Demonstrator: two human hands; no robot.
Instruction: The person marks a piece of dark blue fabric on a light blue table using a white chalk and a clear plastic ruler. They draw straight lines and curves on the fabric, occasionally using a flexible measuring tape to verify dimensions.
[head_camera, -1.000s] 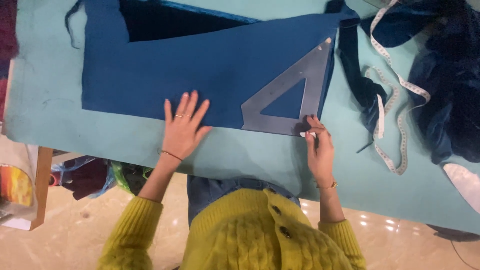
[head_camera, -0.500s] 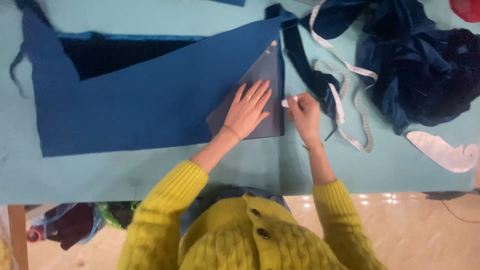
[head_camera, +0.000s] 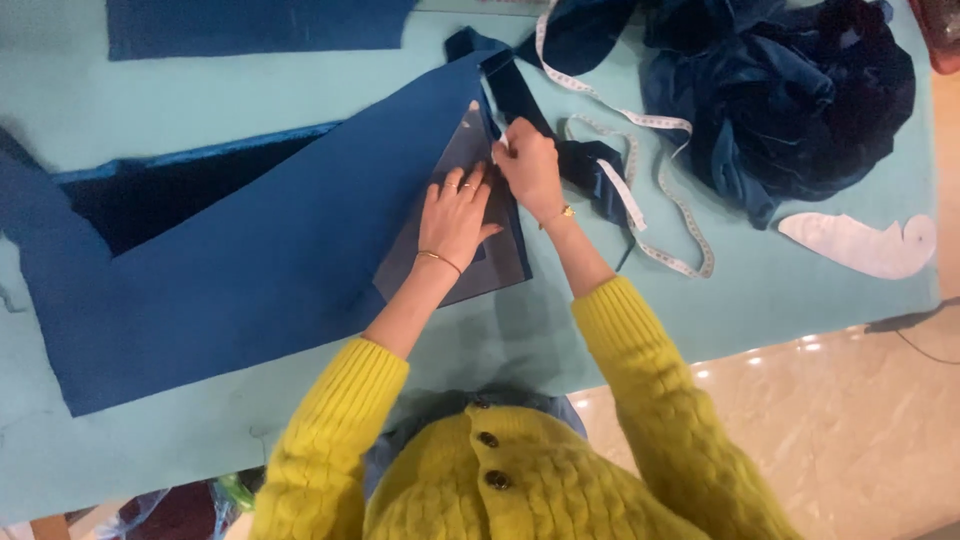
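A large blue fabric piece lies spread on the teal table. A grey see-through triangle ruler rests on the fabric's right edge. My left hand lies flat on the ruler with its fingers apart. My right hand is at the ruler's right edge near its upper tip, pinching a small white marker, probably chalk. Both arms wear yellow knit sleeves.
A white measuring tape winds just right of my right hand, over a dark blue strip. A crumpled dark blue cloth pile fills the far right. A white curved template lies near the table edge. Another blue piece lies at the top.
My left hand moved off the bare fabric onto the ruler. My right hand slid along the ruler's edge toward its tip. The view swung, so the fabric now lies slanted.
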